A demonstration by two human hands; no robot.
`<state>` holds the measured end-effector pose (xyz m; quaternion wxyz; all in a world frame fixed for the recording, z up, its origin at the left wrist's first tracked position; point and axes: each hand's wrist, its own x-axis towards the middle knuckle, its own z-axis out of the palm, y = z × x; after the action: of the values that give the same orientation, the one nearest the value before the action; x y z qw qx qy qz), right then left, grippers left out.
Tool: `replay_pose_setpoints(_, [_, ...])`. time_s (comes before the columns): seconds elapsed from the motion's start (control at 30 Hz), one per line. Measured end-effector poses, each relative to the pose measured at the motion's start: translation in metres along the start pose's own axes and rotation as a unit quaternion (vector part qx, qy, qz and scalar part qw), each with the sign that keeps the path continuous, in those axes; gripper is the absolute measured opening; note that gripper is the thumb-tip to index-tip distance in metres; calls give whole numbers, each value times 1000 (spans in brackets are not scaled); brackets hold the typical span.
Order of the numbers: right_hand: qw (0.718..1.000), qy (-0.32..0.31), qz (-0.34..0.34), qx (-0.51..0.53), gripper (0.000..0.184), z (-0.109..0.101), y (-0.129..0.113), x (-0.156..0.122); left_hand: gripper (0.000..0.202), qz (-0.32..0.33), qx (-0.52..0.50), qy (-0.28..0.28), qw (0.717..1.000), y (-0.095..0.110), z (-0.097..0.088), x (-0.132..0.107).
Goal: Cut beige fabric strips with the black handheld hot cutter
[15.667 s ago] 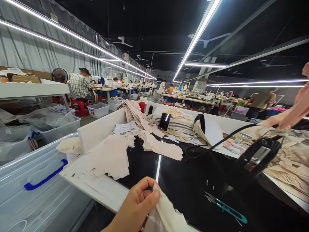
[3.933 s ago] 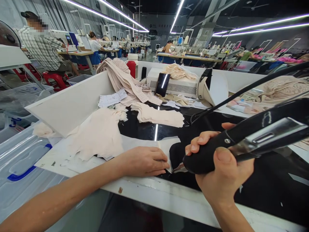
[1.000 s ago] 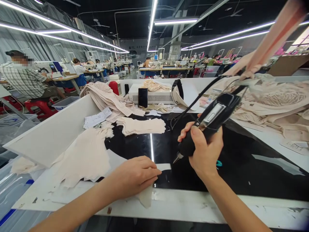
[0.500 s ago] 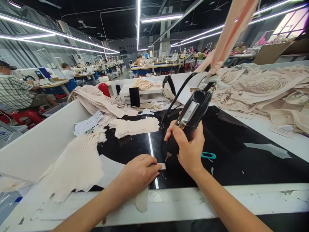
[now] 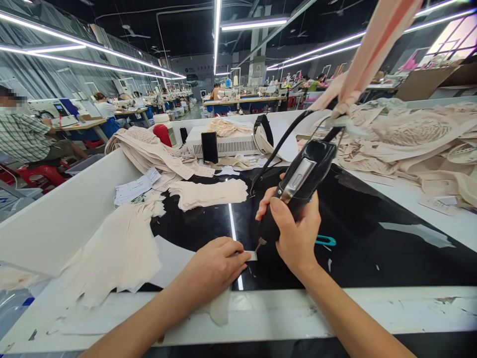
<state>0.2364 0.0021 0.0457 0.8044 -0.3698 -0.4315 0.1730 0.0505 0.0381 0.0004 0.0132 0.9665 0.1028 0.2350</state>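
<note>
Step in hand looks like tool work on the strip's exposed end. Right hand (image 5: 298,233) clamped around black tool (image 5: 308,166), tip at the strip (image 5: 253,256); contact unclear. Left hand (image 5: 216,261) fingers close together over the strip, can't tell if pinching; its end pokes out just right of them. Next move likely calls for steady tip, strip flat.

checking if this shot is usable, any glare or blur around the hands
In the head view, glare streaks the black tabletop, broken by the left hand; same view, the right hand looks fairly clear, the black tool slightly soft at its tip.
</note>
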Motion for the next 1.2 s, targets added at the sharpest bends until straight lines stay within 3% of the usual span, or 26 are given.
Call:
replay_pose_setpoints(0.57, [1000,-11,15,-3,23,-5,-5,-10,22,-14,-32,-11,999,-2,2,-2])
replay_pose_setpoints(0.93, [1000,-19,-12,1,34,-12,-9,-9,28,-6,-31,-4,1000,0,-14,-13])
replay_pose_setpoints(1.2, [1000,-16,-12,-15,40,-16,-9,-7,29,0,-25,32,999,2,-3,-21])
